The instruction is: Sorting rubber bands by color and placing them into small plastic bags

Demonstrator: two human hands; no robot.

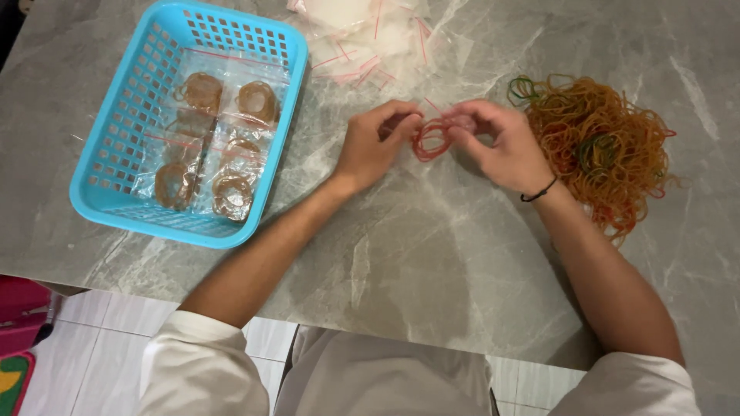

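A small bunch of red rubber bands (430, 139) sits pinched between both hands just above the desk (432, 254), near its middle. The left hand (374, 146) grips the bunch's left edge with curled fingertips; the right hand (497, 142) closes on its right side, and a thin clear bag seems to be caught there too, though that is hard to make out.

The bunch is loose, so a slack pinch could let bands spring out and scatter across the desk, or snap against the fingers if stretched.

Just right of the right hand lies a big tangled heap of orange, red and green rubber bands (605, 139), close enough that strays could snag into the held bunch. At the far edge lies a pile of empty clear zip bags (362, 31). To the left stands a blue plastic basket (116, 154) holding several filled bags of bands (223, 146), well apart from the hands, with nothing in between.
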